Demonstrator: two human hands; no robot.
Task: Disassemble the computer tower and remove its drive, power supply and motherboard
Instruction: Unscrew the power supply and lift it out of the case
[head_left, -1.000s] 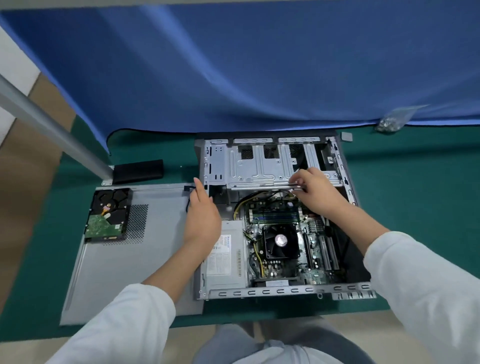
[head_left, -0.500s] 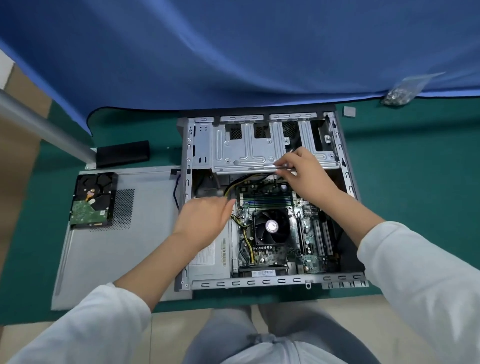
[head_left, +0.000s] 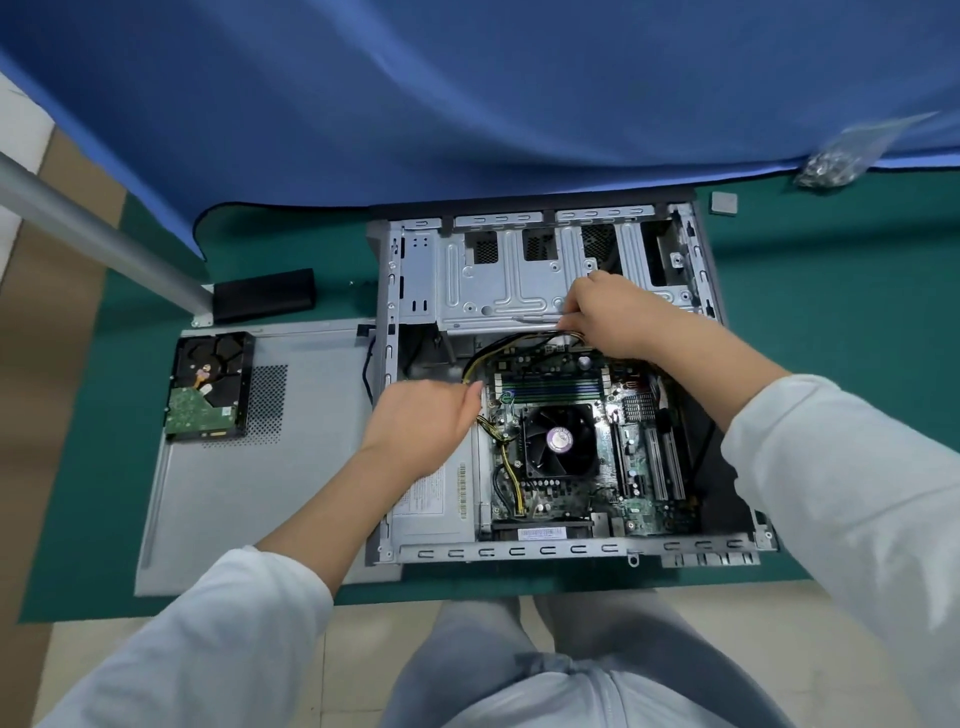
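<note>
Hands (head_left: 423, 423) inside motherboard-filled tower (head_left: 519, 552)

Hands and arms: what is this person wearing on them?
Both hands are bare, no gloves: the left hand and the right hand. Loose, pale grey-white long sleeves are pushed up, leaving the forearms bare. No rings or watch show.

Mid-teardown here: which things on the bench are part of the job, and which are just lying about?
Part of the job:
- open grey metal tower case
- green motherboard with black fan
- silver labelled power supply
- yellow-and-black cable bundle, at the right hand
- left hand, over the power supply
- removed black hard drive on the grey side panel

Lying about:
- clear bag of screws
- small grey square
- black bar
</note>
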